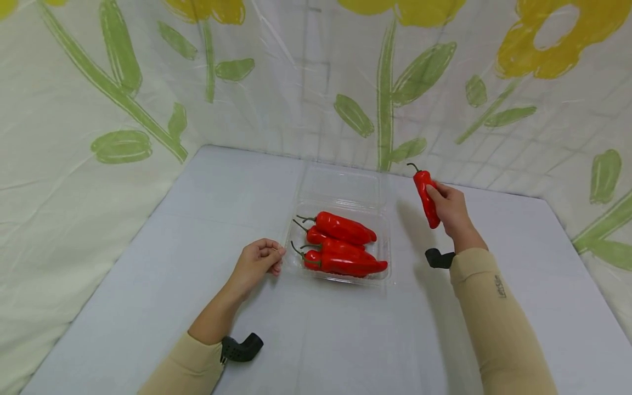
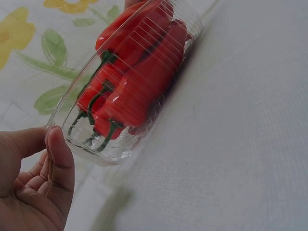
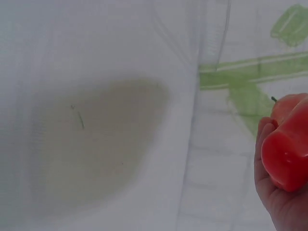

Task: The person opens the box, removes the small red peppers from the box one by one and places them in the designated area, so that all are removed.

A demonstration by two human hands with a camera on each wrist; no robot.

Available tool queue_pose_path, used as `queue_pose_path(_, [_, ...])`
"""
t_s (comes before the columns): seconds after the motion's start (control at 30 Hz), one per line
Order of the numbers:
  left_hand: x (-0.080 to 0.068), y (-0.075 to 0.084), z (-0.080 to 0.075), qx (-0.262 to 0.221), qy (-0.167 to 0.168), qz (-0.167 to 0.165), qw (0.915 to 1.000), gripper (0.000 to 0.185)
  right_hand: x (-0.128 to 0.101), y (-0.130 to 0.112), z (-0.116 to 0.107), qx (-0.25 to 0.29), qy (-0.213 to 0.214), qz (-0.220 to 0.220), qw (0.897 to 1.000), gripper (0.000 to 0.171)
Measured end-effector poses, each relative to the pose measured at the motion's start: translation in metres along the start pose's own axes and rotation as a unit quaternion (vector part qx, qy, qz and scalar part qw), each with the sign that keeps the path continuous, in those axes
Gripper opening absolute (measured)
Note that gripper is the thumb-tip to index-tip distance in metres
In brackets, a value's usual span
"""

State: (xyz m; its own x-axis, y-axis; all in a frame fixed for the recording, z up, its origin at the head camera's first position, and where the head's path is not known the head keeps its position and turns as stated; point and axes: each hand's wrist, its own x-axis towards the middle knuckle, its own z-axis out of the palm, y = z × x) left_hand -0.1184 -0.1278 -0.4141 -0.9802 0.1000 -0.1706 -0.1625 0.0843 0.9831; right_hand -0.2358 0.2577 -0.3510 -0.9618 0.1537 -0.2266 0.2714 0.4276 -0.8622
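Red pepper (image 1: 427, 198) stood nearly upright in the right hand (image 1: 451, 211), stem up, lifted clear of the counter (image 1: 148, 263) and well to the right of the clear plastic tray (image 1: 385, 241). The fingers were curled round its lower half. From the head view the whole pepper showed; the right wrist view caught only its blunt end (image 3: 287, 156) against the palm (image 3: 279, 202), with a soft shadow on the counter below.

Three or perhaps four more red peppers (image 1: 343, 244) lay in the tray, stems pointing left; they overlapped, so the count was unsure. The tray's hinged lid (image 1: 340, 184) lay open behind it.

At the tray's left edge was the left hand (image 1: 258, 263), its fingers loosely curled. The left wrist view showed the thumb (image 2: 60, 163) just at the tray's ridged wall (image 2: 96, 144), though whether it pinched the rim could not be told. A flowered cloth (image 1: 395, 82) hung behind.
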Motion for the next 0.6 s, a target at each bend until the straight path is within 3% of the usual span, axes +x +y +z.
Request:
queue_pose_path(0.27, [0.000, -0.001, 0.000, 0.000, 0.002, 0.002, 1.0000, 0.021, 0.015, 0.007, -0.003, 0.031, 0.015, 0.054, 0.998, 0.065])
queue_pose_path(0.6, [0.000, -0.001, 0.000, 0.007, 0.007, 0.005, 0.9999, 0.020, 0.035, 0.015, 0.002, 0.088, -0.024, 0.097, 0.991, 0.061])
